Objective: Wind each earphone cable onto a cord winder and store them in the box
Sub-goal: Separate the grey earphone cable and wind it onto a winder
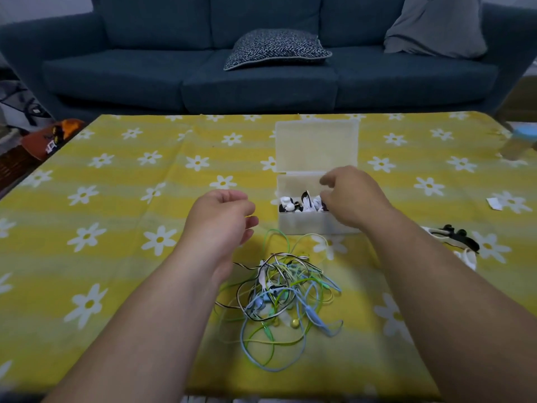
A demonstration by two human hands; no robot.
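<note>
right fingers: curled downward over the right end of the open box; thumb held apart above them; whether pinching anything inside, cannot tell.
right hand: above the right part of the box, hiding that end of its contents.
left fingers: loosely curled, tips apart from the thumb, holding nothing.
left hand: hovering just left of the box, beyond the loose cables, touching neither.
box: translucent plastic, on the tabletop, directly under the right fingers.
lid: swung back, standing upright behind the box.
wound earphones: black and white bundles inside the box, just left of the right fingers.
loose cables: tangled heap of green, blue, yellow and black-and-white earphone cable, flat on the tabletop in front of the box, between the two forearms, nearer the camera than either set of fingers.
black-and-white pieces: on the tabletop right of the box, beyond the right forearm, well apart from the fingers; too blurred to name.
tabletop: covered by yellow cloth with white daisies.
paper scrap: far right.
sofa: dark blue, behind the tabletop, patterned cushion on the seat.
</note>
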